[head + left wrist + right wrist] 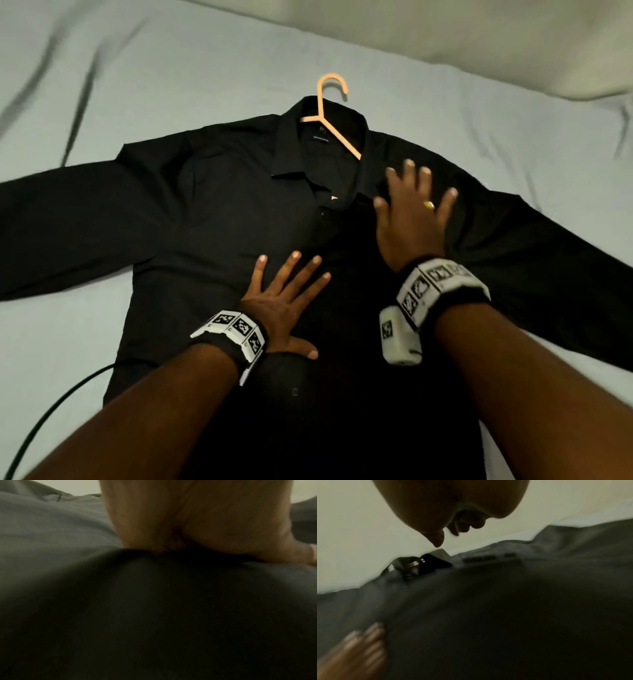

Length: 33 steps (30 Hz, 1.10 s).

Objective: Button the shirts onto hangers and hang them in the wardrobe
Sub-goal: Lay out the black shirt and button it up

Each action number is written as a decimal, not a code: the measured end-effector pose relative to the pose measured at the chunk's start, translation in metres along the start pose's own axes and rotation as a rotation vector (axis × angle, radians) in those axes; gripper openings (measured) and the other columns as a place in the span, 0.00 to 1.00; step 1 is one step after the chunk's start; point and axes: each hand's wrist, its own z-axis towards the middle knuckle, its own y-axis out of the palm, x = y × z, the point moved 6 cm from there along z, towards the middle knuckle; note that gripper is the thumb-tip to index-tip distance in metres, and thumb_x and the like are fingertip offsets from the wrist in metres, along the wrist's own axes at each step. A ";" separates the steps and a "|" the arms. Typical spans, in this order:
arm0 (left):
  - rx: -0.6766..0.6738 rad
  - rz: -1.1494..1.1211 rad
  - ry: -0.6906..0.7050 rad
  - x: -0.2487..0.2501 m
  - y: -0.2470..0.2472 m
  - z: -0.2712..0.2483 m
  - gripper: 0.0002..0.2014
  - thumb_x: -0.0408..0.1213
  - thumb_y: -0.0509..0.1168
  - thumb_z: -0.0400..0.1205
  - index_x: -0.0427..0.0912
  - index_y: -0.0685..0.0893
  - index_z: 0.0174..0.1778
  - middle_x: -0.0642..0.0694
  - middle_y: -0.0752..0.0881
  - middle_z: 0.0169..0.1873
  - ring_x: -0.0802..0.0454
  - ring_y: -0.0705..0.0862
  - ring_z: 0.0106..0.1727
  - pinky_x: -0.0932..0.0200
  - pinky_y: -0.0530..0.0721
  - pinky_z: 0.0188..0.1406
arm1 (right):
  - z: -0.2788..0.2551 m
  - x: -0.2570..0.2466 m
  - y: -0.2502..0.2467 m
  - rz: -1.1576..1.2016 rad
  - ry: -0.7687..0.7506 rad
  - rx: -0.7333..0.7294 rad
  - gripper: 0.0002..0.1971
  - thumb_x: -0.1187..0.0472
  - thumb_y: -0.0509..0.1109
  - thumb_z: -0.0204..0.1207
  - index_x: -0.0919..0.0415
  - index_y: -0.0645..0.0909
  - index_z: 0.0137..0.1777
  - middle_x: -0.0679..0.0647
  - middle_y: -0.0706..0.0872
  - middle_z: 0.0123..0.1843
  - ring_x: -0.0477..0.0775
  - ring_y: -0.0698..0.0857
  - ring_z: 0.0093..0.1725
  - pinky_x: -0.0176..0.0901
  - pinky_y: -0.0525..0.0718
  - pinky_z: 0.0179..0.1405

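Head view: one black shirt, one orange hanger, two hands, fingers spread wide, flat on cloth.

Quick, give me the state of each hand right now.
Left hand: open, fingers spread, flat on the black shirt, holding nothing.
Right hand: open, fingers spread, over the shirt just below the collar, holding nothing.
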 end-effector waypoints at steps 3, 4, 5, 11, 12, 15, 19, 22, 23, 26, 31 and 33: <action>-0.014 -0.022 -0.002 0.001 -0.002 0.002 0.64 0.89 0.51 0.62 0.59 0.30 0.87 0.53 0.28 0.87 0.44 0.27 0.86 0.23 0.22 0.73 | 0.043 -0.050 -0.014 -0.010 -0.196 0.042 0.15 0.47 0.58 0.86 0.50 0.82 0.64 0.55 0.90 0.57 0.59 0.84 0.65 0.61 0.55 0.80; 0.008 -0.026 0.003 0.001 -0.003 0.004 0.64 0.88 0.52 0.63 0.61 0.24 0.84 0.54 0.24 0.85 0.46 0.22 0.84 0.23 0.18 0.71 | 0.051 -0.067 -0.011 -0.078 -0.294 0.039 0.15 0.44 0.61 0.83 0.51 0.83 0.59 0.53 0.90 0.54 0.60 0.84 0.62 0.58 0.60 0.74; 0.011 -0.032 0.005 0.002 -0.002 0.005 0.64 0.87 0.54 0.64 0.63 0.18 0.79 0.56 0.18 0.81 0.47 0.16 0.81 0.24 0.15 0.68 | 0.055 -0.081 -0.007 -0.152 -0.383 0.030 0.17 0.41 0.65 0.80 0.52 0.84 0.56 0.53 0.88 0.55 0.61 0.82 0.62 0.58 0.63 0.69; -0.037 -0.059 -0.005 0.002 0.003 0.007 0.64 0.84 0.56 0.67 0.63 0.10 0.71 0.56 0.10 0.74 0.47 0.10 0.75 0.26 0.11 0.64 | 0.088 -0.113 0.018 -0.407 -0.487 -0.084 0.07 0.53 0.66 0.79 0.54 0.79 0.41 0.56 0.85 0.40 0.65 0.86 0.48 0.60 0.65 0.70; -0.021 -0.058 -0.001 0.003 0.004 0.007 0.64 0.85 0.56 0.66 0.62 0.10 0.72 0.56 0.10 0.75 0.47 0.10 0.75 0.25 0.12 0.65 | 0.095 -0.112 0.017 -0.399 -0.463 -0.124 0.07 0.52 0.67 0.78 0.54 0.80 0.43 0.55 0.85 0.40 0.65 0.85 0.49 0.59 0.66 0.69; 0.053 -0.052 0.021 0.001 0.005 0.009 0.66 0.86 0.56 0.64 0.61 0.14 0.77 0.55 0.14 0.78 0.46 0.13 0.78 0.23 0.15 0.68 | 0.110 -0.103 0.016 -0.330 -0.429 -0.413 0.08 0.48 0.74 0.75 0.50 0.80 0.41 0.46 0.81 0.40 0.59 0.82 0.54 0.58 0.70 0.66; 0.050 -0.071 0.019 -0.001 0.010 0.009 0.67 0.88 0.52 0.59 0.58 0.29 0.87 0.51 0.29 0.87 0.42 0.27 0.86 0.21 0.22 0.73 | 0.135 -0.094 -0.015 -0.015 -0.354 -0.302 0.06 0.59 0.72 0.77 0.54 0.90 0.48 0.49 0.87 0.47 0.55 0.84 0.54 0.41 0.76 0.52; 0.039 -0.091 0.036 -0.002 0.013 0.010 0.68 0.88 0.50 0.56 0.54 0.44 0.90 0.47 0.42 0.90 0.40 0.39 0.89 0.21 0.33 0.78 | 0.156 -0.089 -0.023 -0.086 -0.282 -0.138 0.10 0.55 0.68 0.80 0.55 0.89 0.53 0.59 0.89 0.53 0.65 0.84 0.58 0.50 0.80 0.55; 0.046 -0.098 0.050 -0.001 0.013 0.010 0.68 0.88 0.50 0.55 0.54 0.45 0.90 0.47 0.44 0.90 0.40 0.39 0.90 0.21 0.34 0.78 | 0.158 -0.092 -0.018 -0.175 -0.295 -0.159 0.10 0.52 0.69 0.79 0.55 0.88 0.53 0.60 0.88 0.53 0.67 0.84 0.59 0.53 0.80 0.55; 0.070 -0.106 0.068 -0.001 0.013 0.011 0.68 0.88 0.51 0.56 0.53 0.47 0.90 0.46 0.46 0.90 0.40 0.41 0.90 0.21 0.35 0.79 | 0.159 -0.103 0.004 -0.406 -0.364 -0.194 0.12 0.50 0.70 0.80 0.58 0.83 0.56 0.62 0.86 0.53 0.70 0.82 0.60 0.56 0.78 0.54; 0.104 -0.133 0.069 0.000 0.018 0.011 0.67 0.87 0.50 0.56 0.53 0.45 0.90 0.47 0.48 0.90 0.40 0.42 0.90 0.22 0.34 0.79 | 0.188 -0.101 -0.003 -0.528 -0.344 -0.084 0.11 0.62 0.63 0.83 0.64 0.83 0.59 0.65 0.85 0.58 0.71 0.80 0.63 0.60 0.77 0.58; 0.118 -0.127 0.068 0.000 0.018 0.011 0.67 0.87 0.49 0.57 0.53 0.45 0.90 0.46 0.48 0.90 0.39 0.45 0.89 0.21 0.36 0.79 | 0.205 -0.098 -0.009 -0.506 -0.325 -0.101 0.11 0.59 0.65 0.83 0.65 0.83 0.57 0.66 0.85 0.56 0.71 0.81 0.62 0.59 0.78 0.57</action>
